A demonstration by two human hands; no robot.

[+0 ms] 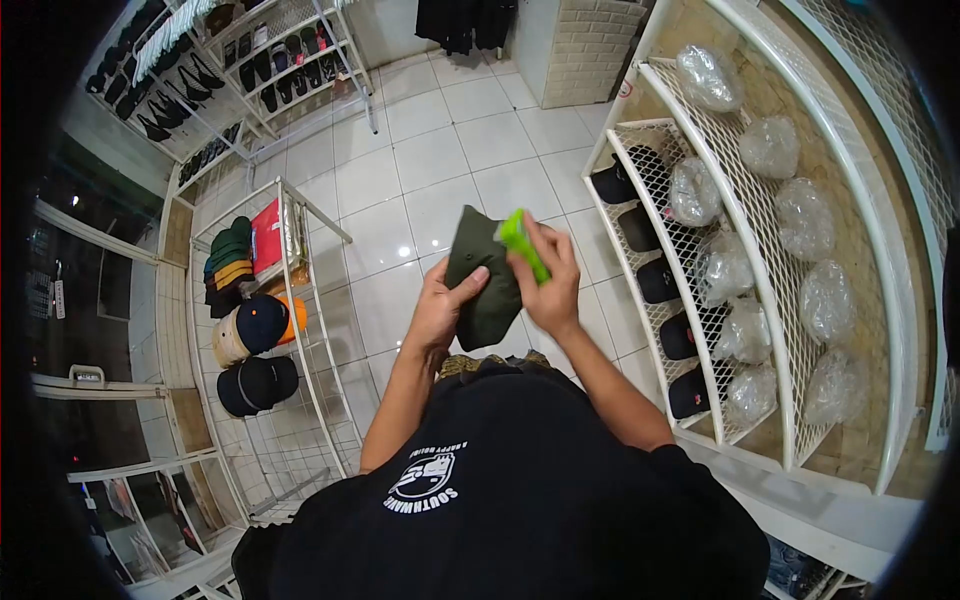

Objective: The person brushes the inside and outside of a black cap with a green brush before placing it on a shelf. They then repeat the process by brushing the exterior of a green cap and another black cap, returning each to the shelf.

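A dark olive-green cap (485, 310) is in my left hand (440, 305), with the thumb pressed on its fabric and the other fingers behind it. My right hand (550, 275) is closed around a bright green brush (516, 236). The brush is held against the right side of the cap; its bristles are mostly hidden. Both hands are in front of my body, above the tiled floor.
On the right, a white mesh shelf (690, 110) bears black caps (657, 281) and clear plastic bundles (803, 218). At left, a wire rack (318, 370) holds stacked caps (250, 385) and a red package (267, 238). Sandals (285, 55) fill a rack farther back.
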